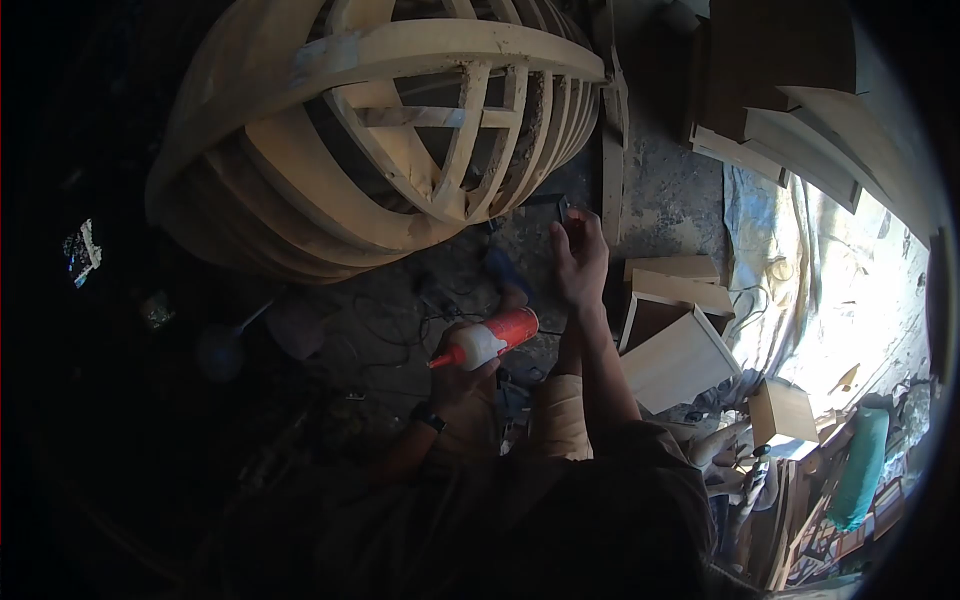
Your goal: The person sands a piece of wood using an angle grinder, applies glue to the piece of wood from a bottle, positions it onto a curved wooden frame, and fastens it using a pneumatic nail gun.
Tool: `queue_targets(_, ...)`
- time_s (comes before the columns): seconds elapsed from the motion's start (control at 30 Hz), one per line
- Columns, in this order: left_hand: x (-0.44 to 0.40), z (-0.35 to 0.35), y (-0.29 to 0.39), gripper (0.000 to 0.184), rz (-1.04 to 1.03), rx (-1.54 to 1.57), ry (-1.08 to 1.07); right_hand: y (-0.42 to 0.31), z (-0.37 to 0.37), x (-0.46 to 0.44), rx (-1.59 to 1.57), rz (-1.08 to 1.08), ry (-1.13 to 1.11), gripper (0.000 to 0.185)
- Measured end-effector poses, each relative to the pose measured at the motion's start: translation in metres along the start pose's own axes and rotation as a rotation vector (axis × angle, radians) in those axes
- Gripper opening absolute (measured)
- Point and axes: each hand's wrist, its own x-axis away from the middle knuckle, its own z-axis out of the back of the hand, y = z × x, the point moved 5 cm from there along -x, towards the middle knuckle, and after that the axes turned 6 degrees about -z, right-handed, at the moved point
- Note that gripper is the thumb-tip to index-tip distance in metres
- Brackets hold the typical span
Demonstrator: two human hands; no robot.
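My left hand (pixel 463 383) is wrapped round a glue bottle (pixel 510 328) with a red-and-white body and a red nozzle. The bottle lies tilted across the palm, its nozzle pointing to the lower left. My right hand (pixel 582 262) is raised just below the right end of a large curved wooden frame (pixel 440 45). Its fingers are bent in towards the thumb, beside a dark, narrow edge; what they hold, if anything, is too dark to make out. Many curved ribs and a thick rim make up the frame, which is apart from the bottle.
Wooden box-like pieces (pixel 680 355) stand to the right of my legs. A smaller wooden block (pixel 783 415) and a green roll (pixel 860 470) lie farther right among wood strips. Cables run over the dark floor below the frame. Pale wooden panels (pixel 800 140) stand at the upper right.
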Motion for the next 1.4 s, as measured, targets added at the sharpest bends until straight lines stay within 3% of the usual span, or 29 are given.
queue_targets(0.07,0.003,-0.001,-0.005,0.076,0.038,0.014,0.019,-0.046,-0.012,-0.048,0.021,0.18,-0.04,0.039)
queue_targets(0.13,0.004,-0.002,-0.001,0.066,-0.014,-0.006,0.02,-0.083,-0.026,-0.083,0.092,0.378,-0.084,0.043)
queue_targets(0.27,0.014,0.006,-0.012,0.067,0.055,-0.042,0.011,-0.096,-0.057,-0.12,0.283,0.642,-0.183,0.045)
queue_targets(0.57,0.015,0.01,-0.004,0.068,-0.027,-0.096,0.066,-0.094,-0.061,-0.13,0.294,0.697,-0.225,0.029)
queue_targets(0.67,0.018,0.014,-0.024,0.066,0.011,-0.118,0.041,-0.09,-0.062,-0.133,0.333,0.721,-0.238,0.029)
queue_targets(0.73,0.019,0.014,-0.03,0.078,0.068,-0.095,0.045,-0.09,-0.064,-0.135,0.306,0.741,-0.23,0.029)
queue_targets(0.87,0.019,0.015,-0.036,0.077,0.097,-0.028,0.032,-0.088,-0.062,-0.135,0.275,0.776,-0.247,0.028)
queue_targets(1.2,0.01,-0.003,-0.008,0.078,0.011,-0.007,0.045,-0.082,-0.065,-0.129,0.251,0.691,-0.22,0.029)
queue_targets(1.4,-0.004,-0.015,0.023,0.074,-0.12,-0.057,0.036,-0.092,-0.051,-0.112,0.182,0.666,-0.228,0.043)
